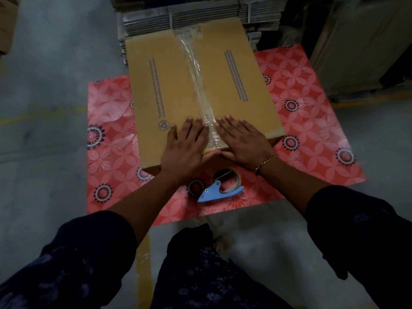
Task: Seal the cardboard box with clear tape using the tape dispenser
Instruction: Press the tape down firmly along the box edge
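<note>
A brown cardboard box (169, 85) with closed flaps lies on a red patterned mat (307, 112). A strip of clear tape (196, 76) runs along its middle seam from the far edge to the near edge. My left hand (185, 146) and my right hand (243, 139) press flat on the box top at the near edge, one on each side of the tape, fingers spread. The blue tape dispenser (214, 192) with its roll of clear tape lies on the mat just in front of the box, between my forearms, untouched.
Stacks of flattened cardboard (200, 16) stand right behind the box. A large carton (361, 47) sits at the right, another carton (6, 25) at the far left. Grey concrete floor (44, 85) surrounds the mat. My knees are below.
</note>
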`<control>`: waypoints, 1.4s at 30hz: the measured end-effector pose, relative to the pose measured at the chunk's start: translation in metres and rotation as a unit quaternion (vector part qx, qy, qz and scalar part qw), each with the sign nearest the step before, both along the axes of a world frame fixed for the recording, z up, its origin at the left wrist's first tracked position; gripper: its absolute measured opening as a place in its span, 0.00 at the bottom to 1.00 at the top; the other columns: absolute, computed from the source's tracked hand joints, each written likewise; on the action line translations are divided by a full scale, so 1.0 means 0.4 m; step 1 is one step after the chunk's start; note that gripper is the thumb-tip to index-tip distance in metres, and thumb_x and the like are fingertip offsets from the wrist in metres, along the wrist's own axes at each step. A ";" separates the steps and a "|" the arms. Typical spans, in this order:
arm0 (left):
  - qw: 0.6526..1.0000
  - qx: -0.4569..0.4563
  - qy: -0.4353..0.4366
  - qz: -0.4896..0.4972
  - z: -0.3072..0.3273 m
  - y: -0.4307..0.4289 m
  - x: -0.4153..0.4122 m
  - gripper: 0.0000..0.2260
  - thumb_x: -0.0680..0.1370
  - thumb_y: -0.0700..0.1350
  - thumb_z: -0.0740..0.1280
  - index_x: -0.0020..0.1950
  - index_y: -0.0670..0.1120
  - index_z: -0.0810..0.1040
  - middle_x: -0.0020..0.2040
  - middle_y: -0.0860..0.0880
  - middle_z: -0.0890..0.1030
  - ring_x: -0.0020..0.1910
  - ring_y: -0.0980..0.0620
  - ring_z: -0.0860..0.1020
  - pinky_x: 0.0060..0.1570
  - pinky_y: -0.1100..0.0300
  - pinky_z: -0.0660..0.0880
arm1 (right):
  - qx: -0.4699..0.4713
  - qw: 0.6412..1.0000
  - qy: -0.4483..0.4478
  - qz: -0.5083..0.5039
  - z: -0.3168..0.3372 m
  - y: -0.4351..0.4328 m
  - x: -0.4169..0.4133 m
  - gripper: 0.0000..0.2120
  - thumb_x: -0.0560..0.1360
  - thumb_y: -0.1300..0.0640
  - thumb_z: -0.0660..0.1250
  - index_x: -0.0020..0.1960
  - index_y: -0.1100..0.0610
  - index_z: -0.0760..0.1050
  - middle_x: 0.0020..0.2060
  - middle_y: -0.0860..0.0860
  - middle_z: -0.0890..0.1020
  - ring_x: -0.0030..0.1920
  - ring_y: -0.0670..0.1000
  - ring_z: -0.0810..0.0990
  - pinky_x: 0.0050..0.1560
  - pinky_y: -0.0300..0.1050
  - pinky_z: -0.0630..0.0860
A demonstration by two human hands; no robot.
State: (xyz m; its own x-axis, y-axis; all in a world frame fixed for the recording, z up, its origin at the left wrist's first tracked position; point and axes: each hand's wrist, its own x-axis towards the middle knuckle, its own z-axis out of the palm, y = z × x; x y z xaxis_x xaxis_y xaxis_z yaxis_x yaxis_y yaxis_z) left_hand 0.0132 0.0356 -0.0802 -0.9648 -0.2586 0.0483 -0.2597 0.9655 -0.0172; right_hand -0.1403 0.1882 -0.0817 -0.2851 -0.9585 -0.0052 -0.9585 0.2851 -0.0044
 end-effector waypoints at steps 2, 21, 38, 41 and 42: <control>1.000 0.003 -0.002 -0.003 0.003 -0.002 -0.001 0.38 0.82 0.69 0.40 0.78 0.43 0.66 0.79 0.40 0.67 0.79 0.38 0.64 0.71 0.32 0.62 | -0.003 1.000 0.008 0.003 -0.002 -0.001 -0.001 0.37 0.79 0.35 0.55 0.79 0.56 0.56 0.79 0.53 0.61 0.79 0.55 0.60 0.75 0.55 0.60; 0.998 -0.026 -0.053 -0.012 -0.003 -0.014 0.002 0.38 0.76 0.64 0.60 0.80 0.43 0.60 0.81 0.40 0.62 0.80 0.37 0.60 0.72 0.30 0.62 | 0.008 0.999 -0.034 -0.011 0.026 0.001 0.006 0.38 0.79 0.33 0.51 0.80 0.54 0.53 0.80 0.51 0.58 0.80 0.52 0.55 0.78 0.53 0.57; 1.000 -0.005 0.012 -0.008 -0.027 -0.013 0.003 0.34 0.81 0.67 0.58 0.77 0.43 0.66 0.79 0.39 0.67 0.78 0.36 0.65 0.71 0.30 0.63 | 0.025 1.000 0.008 0.008 0.007 0.000 0.001 0.38 0.78 0.40 0.60 0.80 0.57 0.52 0.80 0.53 0.57 0.80 0.55 0.56 0.77 0.54 0.58; 1.000 -0.008 -0.001 -0.008 -0.019 -0.012 0.002 0.34 0.80 0.65 0.57 0.77 0.43 0.66 0.79 0.39 0.67 0.77 0.36 0.66 0.70 0.30 0.63 | 0.038 0.999 0.007 0.007 0.013 0.000 0.004 0.40 0.77 0.43 0.64 0.80 0.57 0.52 0.80 0.53 0.57 0.80 0.55 0.55 0.77 0.54 0.58; 1.000 -0.011 -0.012 -0.008 -0.015 -0.011 0.003 0.34 0.79 0.65 0.56 0.78 0.43 0.65 0.79 0.39 0.66 0.78 0.37 0.65 0.71 0.30 0.63 | 0.043 0.999 0.007 0.006 0.014 0.000 0.006 0.40 0.77 0.43 0.64 0.81 0.57 0.51 0.81 0.53 0.56 0.80 0.55 0.54 0.78 0.54 0.57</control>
State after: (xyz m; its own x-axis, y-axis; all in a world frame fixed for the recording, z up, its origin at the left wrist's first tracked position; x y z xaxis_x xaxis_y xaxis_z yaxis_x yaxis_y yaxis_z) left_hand 0.0145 0.0311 -0.0862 -0.9695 -0.2432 0.0311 -0.2444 0.9686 -0.0448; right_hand -0.1379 0.1882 -0.0759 -0.2744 -0.9580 -0.0835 -0.9616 0.2727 0.0320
